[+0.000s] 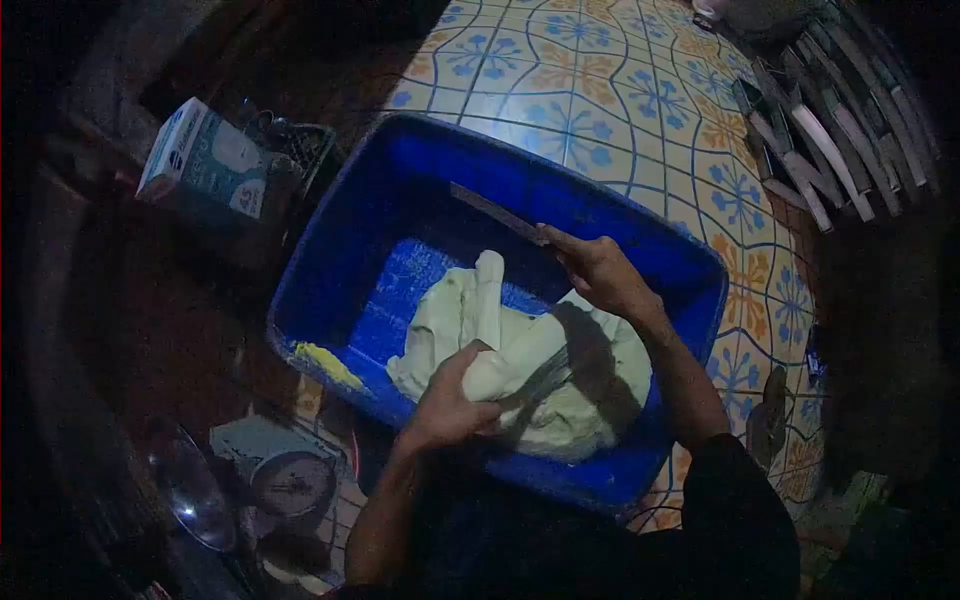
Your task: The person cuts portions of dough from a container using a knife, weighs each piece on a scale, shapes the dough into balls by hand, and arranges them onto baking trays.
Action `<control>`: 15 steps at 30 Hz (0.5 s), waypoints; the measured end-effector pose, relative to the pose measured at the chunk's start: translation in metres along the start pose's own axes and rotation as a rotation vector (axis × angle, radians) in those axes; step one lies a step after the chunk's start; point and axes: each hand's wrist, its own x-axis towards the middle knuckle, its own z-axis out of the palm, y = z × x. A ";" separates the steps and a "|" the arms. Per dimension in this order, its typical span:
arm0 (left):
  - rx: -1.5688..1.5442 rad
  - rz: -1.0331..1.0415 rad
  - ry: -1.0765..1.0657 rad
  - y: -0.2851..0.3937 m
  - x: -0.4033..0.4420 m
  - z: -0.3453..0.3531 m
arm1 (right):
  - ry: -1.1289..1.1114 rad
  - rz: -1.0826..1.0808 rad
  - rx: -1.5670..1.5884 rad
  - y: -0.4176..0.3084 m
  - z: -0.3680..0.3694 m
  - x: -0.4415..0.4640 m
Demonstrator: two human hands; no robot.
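A large mass of pale dough (440, 318) lies in a blue plastic tub (395, 165) in front of me. My left hand (452, 402) is wrapped round the near end of a thick dough roll (530, 352) on top of the mass. A thinner dough roll (488, 305) lies just beyond that hand. Over the far right part of the dough, my right hand (605, 276) grips a long flat knife (495, 212), whose blade points to the upper left, apart from the dough. The knife's handle is hidden in my fingers.
A white and teal box (210, 160) stands left of the tub, beside a dark basket (300, 145). Near the lower left are a dial scale (290, 480) and a shiny metal bowl (190, 485). Slatted pieces (830, 130) lie on the patterned tile floor (590, 75) at right.
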 end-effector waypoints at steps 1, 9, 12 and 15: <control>-0.143 -0.043 0.078 0.003 -0.014 -0.008 | 0.010 0.001 0.076 -0.003 0.011 -0.003; -0.828 0.068 0.483 0.014 -0.044 -0.058 | -0.139 0.342 0.311 -0.104 0.060 -0.151; -0.678 0.146 0.458 0.030 -0.063 -0.052 | 0.076 0.134 0.267 -0.117 0.094 -0.138; -0.542 0.194 0.583 0.053 -0.082 -0.054 | 0.088 0.086 0.315 -0.112 0.126 -0.076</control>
